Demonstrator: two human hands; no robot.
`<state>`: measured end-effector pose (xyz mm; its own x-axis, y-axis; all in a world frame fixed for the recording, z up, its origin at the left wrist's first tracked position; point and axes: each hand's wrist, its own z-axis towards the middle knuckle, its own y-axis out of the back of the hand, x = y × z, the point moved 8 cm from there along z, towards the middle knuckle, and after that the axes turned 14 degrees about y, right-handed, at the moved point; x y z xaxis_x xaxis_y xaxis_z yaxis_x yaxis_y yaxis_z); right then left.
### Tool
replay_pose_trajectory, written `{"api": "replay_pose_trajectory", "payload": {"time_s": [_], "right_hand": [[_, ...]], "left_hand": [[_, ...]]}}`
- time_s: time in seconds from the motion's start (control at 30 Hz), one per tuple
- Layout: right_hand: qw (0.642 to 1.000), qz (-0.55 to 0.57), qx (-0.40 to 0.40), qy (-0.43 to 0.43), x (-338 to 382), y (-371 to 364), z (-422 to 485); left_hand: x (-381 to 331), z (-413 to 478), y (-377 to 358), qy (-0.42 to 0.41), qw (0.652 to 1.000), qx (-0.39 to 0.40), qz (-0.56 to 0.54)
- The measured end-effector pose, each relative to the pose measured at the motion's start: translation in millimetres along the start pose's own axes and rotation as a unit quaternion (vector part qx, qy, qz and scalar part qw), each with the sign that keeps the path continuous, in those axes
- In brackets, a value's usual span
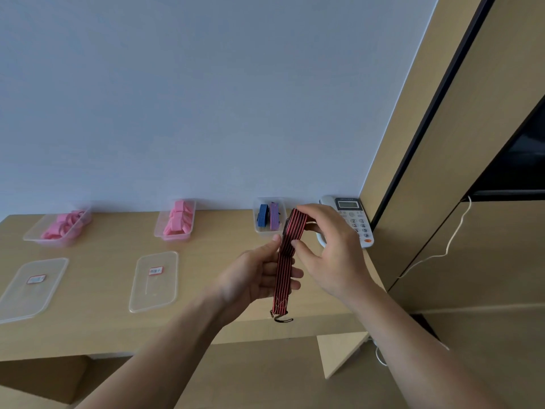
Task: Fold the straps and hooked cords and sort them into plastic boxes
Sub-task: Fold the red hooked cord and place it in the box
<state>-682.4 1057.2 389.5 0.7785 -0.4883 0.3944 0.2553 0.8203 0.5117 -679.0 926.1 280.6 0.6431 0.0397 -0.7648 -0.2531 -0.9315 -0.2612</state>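
Tan wooden desk (103, 320) against pale wall (206, 98), wood panelling (472, 143) on the right. Left clear plastic box (35, 236): loose pink straps (63, 225). Middle clear box (174, 237): folded pink straps (178, 219). Small right box (256, 228): blue folded cord (263, 215), purple folded cord (274, 216). Left hand (256, 278) fingers curl round red-black striped hooked cord (283, 276), held above the desk; right hand (330, 246) pinches its top fold.

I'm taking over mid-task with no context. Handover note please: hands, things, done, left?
Left hand grips the red cord low; right hand pinches its folded top.
Done: pink straps lie in the left box and middle box; blue cord and purple cord sit in the right box. Two lids lie on the table.
Left: finish folding the red cord, likely box it with the other cords, then lids.
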Motion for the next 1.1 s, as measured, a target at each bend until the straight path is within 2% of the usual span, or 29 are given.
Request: {"api": "replay_pose_trajectory", "payload": {"time_s": [0.17, 0.33, 0.63, 0.77, 0.87, 0.93, 0.97, 1.03, 1.1], "right_hand": [[0.998, -0.037, -0.008, 0.049, 9, -1, -8], [0.996, -0.020, -0.032, 0.078, 17, 5, -20], [0.993, -0.038, 0.009, 0.110, 19, -16, -36], [0.994, -0.036, 0.023, 0.101, 19, -19, -39], [0.999, 0.002, 0.011, 0.044, 12, -17, -36], [0.997, 0.056, 0.020, -0.051, -1, -22, -36], [0.987, 0.099, 0.042, -0.117, -9, -28, -40], [0.946, 0.201, 0.100, -0.234, -20, -49, -52], [0.903, 0.276, 0.123, -0.304, -25, -65, -63]], "left_hand": [[-6, 0, 0, 0.002, 0.999, -0.003, -0.033], [-10, 2, 7, -0.005, 0.999, -0.016, -0.052], [-16, 6, 13, -0.020, 0.993, 0.010, -0.116], [-22, 4, 15, -0.043, 0.995, 0.015, -0.092], [-23, 4, 19, -0.060, 0.994, 0.002, -0.091], [-24, 4, 22, -0.074, 0.992, -0.002, -0.104], [-25, 4, 24, -0.080, 0.990, -0.006, -0.115], [-27, 3, 28, -0.091, 0.987, -0.011, -0.132], [-28, 3, 31, -0.103, 0.984, -0.018, -0.141]]}}
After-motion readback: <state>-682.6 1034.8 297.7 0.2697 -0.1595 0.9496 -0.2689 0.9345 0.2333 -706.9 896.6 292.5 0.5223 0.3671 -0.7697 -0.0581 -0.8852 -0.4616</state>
